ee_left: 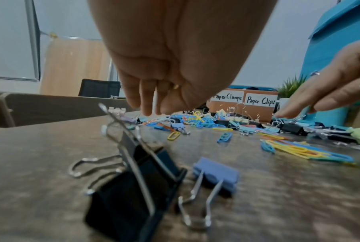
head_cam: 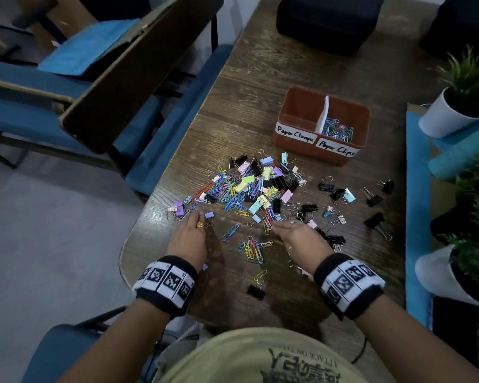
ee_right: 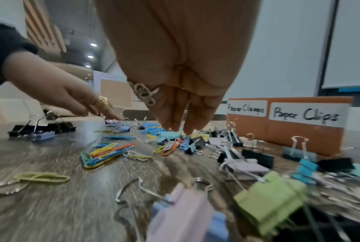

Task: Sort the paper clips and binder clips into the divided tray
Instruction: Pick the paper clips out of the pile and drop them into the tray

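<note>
A mixed pile of coloured paper clips and binder clips (head_cam: 256, 186) lies mid-table. Behind it stands the orange divided tray (head_cam: 329, 154), labelled "Paper Clamps" left and "Paper Clips" right; several paper clips (head_cam: 339, 129) lie in the right compartment, while no clip shows in the left. My left hand (head_cam: 195, 217) reaches with straight fingers to the pile's left edge beside a blue binder clip (head_cam: 209, 215). My right hand (head_cam: 278, 225) points its straight, closed-together fingers (ee_right: 175, 124) down at the pile's near right edge. Neither hand holds anything.
A small bunch of paper clips (head_cam: 251, 250) and a black binder clip (head_cam: 256, 291) lie between my wrists. Black binder clips (head_cam: 374, 219) are scattered right. Potted plants (head_cam: 454, 111) and a blue mat (head_cam: 418, 203) line the right side. The table's rounded edge (head_cam: 127, 244) is just left.
</note>
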Demonstrator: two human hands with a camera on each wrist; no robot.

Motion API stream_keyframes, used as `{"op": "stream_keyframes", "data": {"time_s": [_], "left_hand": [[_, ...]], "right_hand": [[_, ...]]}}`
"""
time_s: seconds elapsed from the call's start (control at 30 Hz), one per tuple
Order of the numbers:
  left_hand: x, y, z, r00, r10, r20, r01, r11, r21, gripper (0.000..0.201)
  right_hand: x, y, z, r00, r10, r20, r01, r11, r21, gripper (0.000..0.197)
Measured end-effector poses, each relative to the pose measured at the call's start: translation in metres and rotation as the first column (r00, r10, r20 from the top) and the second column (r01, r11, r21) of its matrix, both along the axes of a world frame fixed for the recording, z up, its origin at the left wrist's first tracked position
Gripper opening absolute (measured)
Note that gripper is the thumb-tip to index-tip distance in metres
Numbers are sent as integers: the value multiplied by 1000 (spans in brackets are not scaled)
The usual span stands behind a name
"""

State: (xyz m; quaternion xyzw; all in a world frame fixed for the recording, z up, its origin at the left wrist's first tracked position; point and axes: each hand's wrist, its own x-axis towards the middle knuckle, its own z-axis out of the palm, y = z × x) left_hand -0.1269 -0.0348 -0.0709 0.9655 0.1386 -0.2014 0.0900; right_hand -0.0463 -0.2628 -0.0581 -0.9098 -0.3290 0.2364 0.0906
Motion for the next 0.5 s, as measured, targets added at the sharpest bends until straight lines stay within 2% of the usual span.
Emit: {"op": "stream_keyframes", "data": {"time_s": [0.07, 0.2, 0.37, 0.5], "left_hand": [[6, 0, -4, 996, -20, -84, 22, 999, 26, 77], [2, -1, -10, 984, 16, -180, -9, 999, 43, 71], [-19, -16, -15, 967, 25, -253, -21, 1000, 18, 72], [-25, -33, -6, 971, -77, -228, 77, 997, -12, 65]], "right_hand": [[1, 10, -6, 999, 49, 14, -48, 997, -61, 57], [-12, 7, -13, 997, 75, 36, -63, 966, -249, 60], [-27, -1, -19, 998, 66, 17, -60, 974, -219, 56], [-21, 9, -9, 997, 1, 78, 6, 996, -92, 49]]}}
